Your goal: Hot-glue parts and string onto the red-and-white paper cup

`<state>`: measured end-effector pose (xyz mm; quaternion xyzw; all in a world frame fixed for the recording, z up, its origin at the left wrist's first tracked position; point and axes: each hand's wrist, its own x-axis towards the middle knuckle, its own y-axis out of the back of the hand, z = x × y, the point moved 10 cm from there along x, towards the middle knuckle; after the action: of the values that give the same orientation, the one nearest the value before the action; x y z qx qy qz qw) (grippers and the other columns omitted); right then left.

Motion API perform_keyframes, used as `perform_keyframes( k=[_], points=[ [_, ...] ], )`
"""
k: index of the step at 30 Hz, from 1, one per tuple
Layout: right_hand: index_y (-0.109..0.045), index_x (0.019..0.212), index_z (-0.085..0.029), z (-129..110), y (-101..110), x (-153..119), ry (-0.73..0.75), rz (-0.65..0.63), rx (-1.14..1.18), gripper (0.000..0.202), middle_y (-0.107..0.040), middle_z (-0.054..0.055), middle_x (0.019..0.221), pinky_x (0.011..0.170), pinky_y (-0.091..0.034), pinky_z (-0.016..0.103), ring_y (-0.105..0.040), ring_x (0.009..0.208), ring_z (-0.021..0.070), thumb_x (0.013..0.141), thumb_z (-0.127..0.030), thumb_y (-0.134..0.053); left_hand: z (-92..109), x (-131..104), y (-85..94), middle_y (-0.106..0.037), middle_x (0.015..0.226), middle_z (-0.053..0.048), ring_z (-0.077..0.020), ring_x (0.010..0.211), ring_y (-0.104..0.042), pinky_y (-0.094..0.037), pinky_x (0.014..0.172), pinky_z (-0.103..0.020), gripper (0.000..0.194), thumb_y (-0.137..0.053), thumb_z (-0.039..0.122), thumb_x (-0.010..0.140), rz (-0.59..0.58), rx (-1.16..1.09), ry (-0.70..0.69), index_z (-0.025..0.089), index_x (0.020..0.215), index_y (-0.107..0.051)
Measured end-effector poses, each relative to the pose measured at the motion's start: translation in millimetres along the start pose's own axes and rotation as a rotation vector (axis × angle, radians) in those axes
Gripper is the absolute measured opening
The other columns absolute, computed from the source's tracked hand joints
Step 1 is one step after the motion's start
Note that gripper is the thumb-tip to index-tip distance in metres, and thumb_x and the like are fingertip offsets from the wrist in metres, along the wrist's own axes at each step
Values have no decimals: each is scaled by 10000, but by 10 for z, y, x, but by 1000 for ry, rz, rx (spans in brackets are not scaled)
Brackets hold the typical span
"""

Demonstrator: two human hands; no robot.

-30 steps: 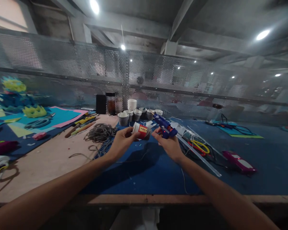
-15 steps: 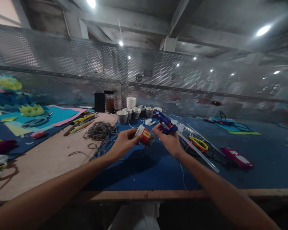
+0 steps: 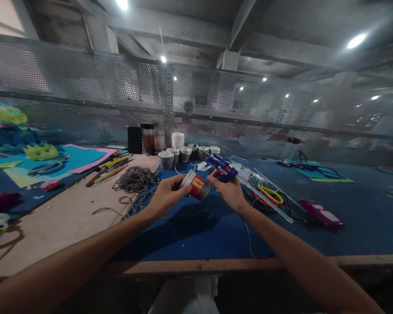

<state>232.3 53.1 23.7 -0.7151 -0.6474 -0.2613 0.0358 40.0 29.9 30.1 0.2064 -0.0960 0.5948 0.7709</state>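
Note:
My left hand [image 3: 170, 192] is closed on a small white and red paper cup [image 3: 197, 184], tilted on its side, with grey cord around its right end. Just to the right, my right hand [image 3: 228, 188] grips a blue glue gun [image 3: 220, 165] whose nozzle points up and to the left, towards several cord-wrapped cups [image 3: 185, 153]. A clear stick [image 3: 265, 199] extends from behind the gun down to the right. The cup and the gun are apart, both held above the blue table surface [image 3: 183, 240]. A tangle of grey cord [image 3: 136, 179] lies left of my left hand.
Scissors [image 3: 47, 166] and coloured sheets [image 3: 81, 159] lie at the left beside cutters [image 3: 113, 163]. A lidded jar [image 3: 148, 139] stands at the back. On the right are a yellow cable coil [image 3: 271, 195], a magenta tool [image 3: 321, 213] and a clear bottle [image 3: 290, 151].
The glue gun has tilted slightly and its nozzle has dropped a little. The cup has turned slightly in my left hand, showing more of its red side and cord-wrapped end.

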Motion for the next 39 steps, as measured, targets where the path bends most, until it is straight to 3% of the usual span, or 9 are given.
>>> perform_keyframes(
  k=[39],
  points=[
    [-671, 892, -229, -65, 59, -6, 42, 17, -15, 328, -639, -5, 737, 604, -503, 288, -574, 653, 165, 810, -546, -684, 4, -4, 127, -650, 731, -7, -156, 664, -575, -459, 628, -249, 283, -724, 407, 795, 67, -36, 18, 136, 872, -696]
  ],
)
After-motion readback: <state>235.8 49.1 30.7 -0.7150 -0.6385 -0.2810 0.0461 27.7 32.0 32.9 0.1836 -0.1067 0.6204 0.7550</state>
